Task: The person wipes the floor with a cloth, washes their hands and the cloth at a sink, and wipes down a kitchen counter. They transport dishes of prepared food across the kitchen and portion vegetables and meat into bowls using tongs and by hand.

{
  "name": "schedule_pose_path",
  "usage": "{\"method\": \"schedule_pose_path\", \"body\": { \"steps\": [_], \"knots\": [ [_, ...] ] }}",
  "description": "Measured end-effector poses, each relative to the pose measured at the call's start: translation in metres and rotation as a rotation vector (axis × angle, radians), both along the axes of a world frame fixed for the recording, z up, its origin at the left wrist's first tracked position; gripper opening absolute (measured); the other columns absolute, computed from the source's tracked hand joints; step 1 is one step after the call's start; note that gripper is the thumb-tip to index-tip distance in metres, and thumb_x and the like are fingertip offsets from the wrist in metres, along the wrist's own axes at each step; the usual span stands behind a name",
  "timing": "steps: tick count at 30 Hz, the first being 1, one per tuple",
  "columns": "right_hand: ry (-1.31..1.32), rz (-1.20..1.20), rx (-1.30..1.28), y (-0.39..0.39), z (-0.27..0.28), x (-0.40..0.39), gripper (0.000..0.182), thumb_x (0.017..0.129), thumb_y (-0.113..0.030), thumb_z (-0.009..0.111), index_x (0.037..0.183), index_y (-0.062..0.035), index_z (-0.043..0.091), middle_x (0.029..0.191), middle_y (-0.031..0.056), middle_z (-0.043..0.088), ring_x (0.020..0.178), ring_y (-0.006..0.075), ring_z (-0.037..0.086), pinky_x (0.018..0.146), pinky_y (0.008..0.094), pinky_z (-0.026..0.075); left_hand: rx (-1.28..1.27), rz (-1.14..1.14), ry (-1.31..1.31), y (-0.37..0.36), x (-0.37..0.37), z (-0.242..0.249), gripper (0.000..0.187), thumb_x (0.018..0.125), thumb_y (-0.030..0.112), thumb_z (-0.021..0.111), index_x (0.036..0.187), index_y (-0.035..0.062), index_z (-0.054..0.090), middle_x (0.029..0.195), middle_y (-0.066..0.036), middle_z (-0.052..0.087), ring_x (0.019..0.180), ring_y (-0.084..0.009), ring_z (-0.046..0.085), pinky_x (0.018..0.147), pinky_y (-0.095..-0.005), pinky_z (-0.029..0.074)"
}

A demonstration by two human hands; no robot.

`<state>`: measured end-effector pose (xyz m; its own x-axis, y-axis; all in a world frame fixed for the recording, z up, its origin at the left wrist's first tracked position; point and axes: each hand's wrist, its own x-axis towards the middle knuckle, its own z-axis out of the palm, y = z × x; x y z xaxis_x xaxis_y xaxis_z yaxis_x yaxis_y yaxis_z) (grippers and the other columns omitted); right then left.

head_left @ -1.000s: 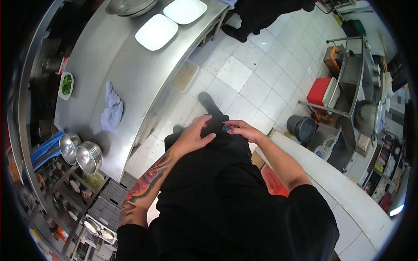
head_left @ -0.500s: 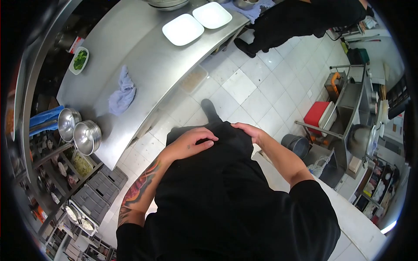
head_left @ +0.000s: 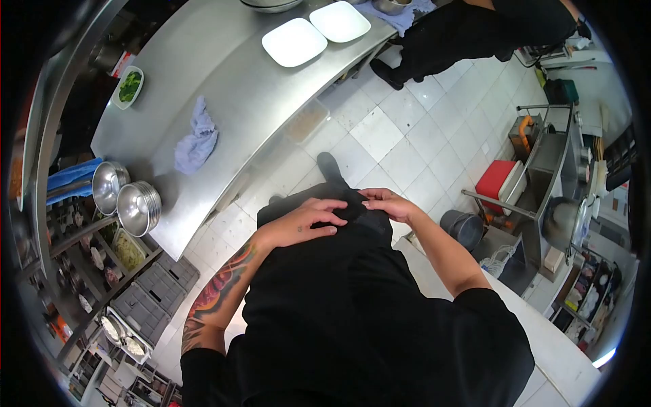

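Note:
Both hands are at the front of the black apron (head_left: 312, 285) I wear, around lap height. My left hand (head_left: 305, 220) rests on the cloth with its fingers apart, the tips near a dark fold. Opposite it, my right hand (head_left: 390, 205) has its thumb and fingers closed on a bunched part of the apron. The fingertips of the two hands are close together but do not touch. Whether anything small lies in the fold between them is hidden by the black cloth.
On the steel counter (head_left: 230, 115) are two white plates (head_left: 293, 42), a crumpled cloth (head_left: 196, 144), a dish of greens (head_left: 127, 87) and stacked metal bowls (head_left: 138, 207). A co-worker in black (head_left: 468, 34) stands beyond. A red cooler (head_left: 496, 182) stands right.
My right hand has moved inward toward the left, bringing apron cloth with it. My left hand's fingers have spread and shifted slightly toward the right hand. The view has shifted slightly.

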<state>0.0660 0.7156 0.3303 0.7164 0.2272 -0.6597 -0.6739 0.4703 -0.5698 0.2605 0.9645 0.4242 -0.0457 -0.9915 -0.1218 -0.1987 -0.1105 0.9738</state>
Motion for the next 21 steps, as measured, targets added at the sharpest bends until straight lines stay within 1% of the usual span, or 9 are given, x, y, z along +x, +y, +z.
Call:
{"method": "schedule_pose_path", "body": {
  "steps": [1,3,4,6,8,10,13,19,21],
  "knots": [
    [0.029,-0.07,-0.002,0.004,-0.002,-0.003,0.05,0.094,-0.023,0.068,0.135,0.0022,0.053,0.122,0.0093,0.065,0.106,0.0155,0.064,0.093,0.0288,0.051,0.005,-0.003,0.006,-0.001,0.0,-0.001,0.03,0.096,0.018,0.063,0.126,0.011,0.065,0.145,-0.006,0.05,0.124,-0.0207,0.049,0.105,-0.0341,0.04],
    [0.069,-0.155,0.023,0.013,-0.003,-0.009,0.047,0.093,-0.023,0.069,0.131,0.002,0.056,0.119,0.009,0.066,0.104,0.0147,0.064,0.091,0.0281,0.052,0.134,-0.069,0.203,-0.001,0.0,-0.003,0.03,0.096,0.018,0.063,0.125,0.0101,0.065,0.148,-0.007,0.05,0.125,-0.0214,0.048,0.108,-0.0348,0.038],
    [0.107,-0.239,0.046,0.018,-0.003,-0.011,0.044,0.093,-0.023,0.069,0.128,0.0018,0.058,0.116,0.0087,0.067,0.102,0.014,0.065,0.089,0.0274,0.053,0.144,-0.07,0.211,0.0,0.0,-0.004,0.03,0.096,0.018,0.063,0.125,0.0101,0.065,0.148,-0.007,0.05,0.125,-0.0214,0.048,0.108,-0.0348,0.038],
    [0.164,-0.28,0.038,0.025,-0.006,-0.01,0.04,0.093,-0.023,0.07,0.123,0.0017,0.061,0.113,0.0086,0.068,0.098,0.0141,0.066,0.087,0.0274,0.055,0.138,-0.069,0.317,0.0,-0.001,-0.005,0.032,0.097,0.019,0.062,0.127,0.0085,0.063,0.144,-0.008,0.054,0.126,-0.0221,0.047,0.11,-0.0349,0.035],
    [0.216,-0.323,0.026,0.029,-0.011,-0.01,0.037,0.092,-0.023,0.07,0.119,0.0017,0.063,0.11,0.0086,0.069,0.094,0.0141,0.067,0.085,0.0275,0.056,0.17,-0.089,0.334,-0.002,-0.001,-0.004,0.033,0.098,0.02,0.061,0.128,0.0078,0.062,0.144,-0.008,0.054,0.125,-0.0223,0.047,0.11,-0.0345,0.034],
    [0.275,-0.327,0.149,0.03,-0.015,-0.007,0.037,0.092,-0.026,0.071,0.115,0.0027,0.065,0.106,0.0094,0.07,0.089,0.0156,0.069,0.082,0.0281,0.057,0.195,-0.106,0.344,-0.005,0.0,-0.003,0.034,0.098,0.021,0.06,0.129,0.0071,0.061,0.144,-0.008,0.054,0.125,-0.0226,0.047,0.11,-0.0341,0.034],
    [0.288,-0.319,0.18,0.032,-0.011,-0.002,0.041,0.092,-0.03,0.07,0.114,0.0035,0.065,0.103,0.0107,0.071,0.087,0.0176,0.07,0.081,0.0302,0.058,0.227,-0.155,0.318,-0.006,0.0,-0.005,0.035,0.1,0.024,0.058,0.131,0.007,0.059,0.141,-0.007,0.054,0.125,-0.0226,0.047,0.11,-0.0338,0.034],
    [0.353,-0.366,0.296,0.033,0.013,0.01,0.044,0.093,-0.032,0.066,0.116,0.0051,0.064,0.106,0.0141,0.07,0.09,0.0214,0.07,0.085,0.0314,0.057,0.242,-0.195,0.343,-0.013,-0.001,-0.007,0.037,0.102,0.027,0.055,0.133,0.0073,0.056,0.138,-0.009,0.053,0.127,-0.0232,0.046,0.11,-0.0345,0.034],
    [0.365,-0.365,0.316,0.032,0.013,0.011,0.043,0.094,-0.032,0.066,0.116,0.0051,0.064,0.107,0.0144,0.069,0.09,0.0216,0.07,0.085,0.0318,0.057,0.174,-0.233,0.251,-0.015,-0.001,-0.013,0.037,0.102,0.026,0.056,0.134,0.0073,0.055,0.14,-0.01,0.05,0.129,-0.0222,0.044,0.108,-0.0337,0.036]
  ]
}}
